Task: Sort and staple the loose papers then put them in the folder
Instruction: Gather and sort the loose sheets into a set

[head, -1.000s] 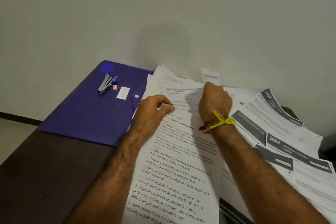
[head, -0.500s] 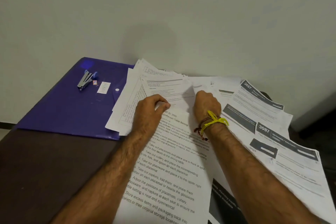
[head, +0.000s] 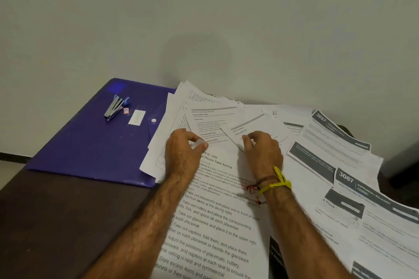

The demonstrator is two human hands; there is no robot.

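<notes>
The papers (head: 260, 165) are spread in a loose fan over the right of the table (head: 45, 222), one corner overlapping the folder (head: 90, 142). The top sheet (head: 217, 210) lies with its long axis running away from the body, its upper edge just under both hands. Its top left corner is pinched by the left hand (head: 181, 154) between curled fingers and thumb; a smaller sheet (head: 249, 127) beyond is pinched at its edge by the right hand (head: 263, 154), fingers curled. The stapler (head: 115, 107) rests on the folder, well to the left (nearer the left hand). Sorting seems unfinished, and the overlapping sheets would hinder lifting any one cleanly.
</notes>
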